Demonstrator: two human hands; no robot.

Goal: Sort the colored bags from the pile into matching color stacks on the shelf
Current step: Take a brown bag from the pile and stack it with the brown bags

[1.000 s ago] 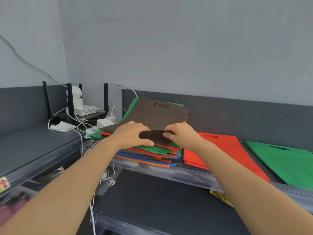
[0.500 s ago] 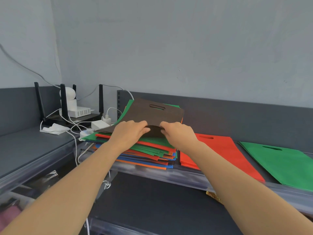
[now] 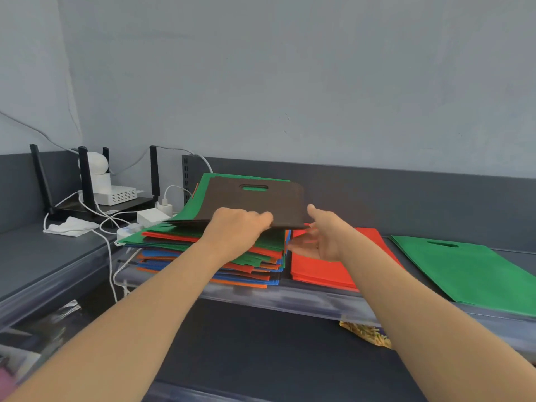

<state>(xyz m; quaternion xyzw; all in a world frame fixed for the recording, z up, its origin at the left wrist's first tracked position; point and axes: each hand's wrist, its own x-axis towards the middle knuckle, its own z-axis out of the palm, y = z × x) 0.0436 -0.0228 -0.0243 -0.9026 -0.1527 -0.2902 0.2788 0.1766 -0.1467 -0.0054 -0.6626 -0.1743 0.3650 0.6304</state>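
The lower shelf (image 3: 261, 343) lies nearest; a yellow patterned packet (image 3: 365, 333) sits on it under the edge of the upper shelf (image 3: 290, 300). No box or bin is present, so the upper shelf itself holds the sorted goods. From the left it carries:
- the mixed pile (image 3: 203, 256) of green, red, blue and orange bags
- the red stack (image 3: 316, 274), just beside the pile
- the green stack (image 3: 464, 271), set apart from the red stack

No brown stack is visible.

The left hand (image 3: 237, 227) pinches the near edge of the brown bag (image 3: 255, 203). That edge is raised off the pile top. The right hand (image 3: 319, 239) is spread with straight fingers, thumb at the bag's near right corner, gripping nothing.

The bag appears light, thin and only slightly stiff. Hold it along one edge with both hands, or at the handle cutout, so that the green bag (image 3: 191, 210) beneath is not dragged along.

A router (image 3: 85, 181) and cables (image 3: 109, 256) stand behind and to the left of the pile.
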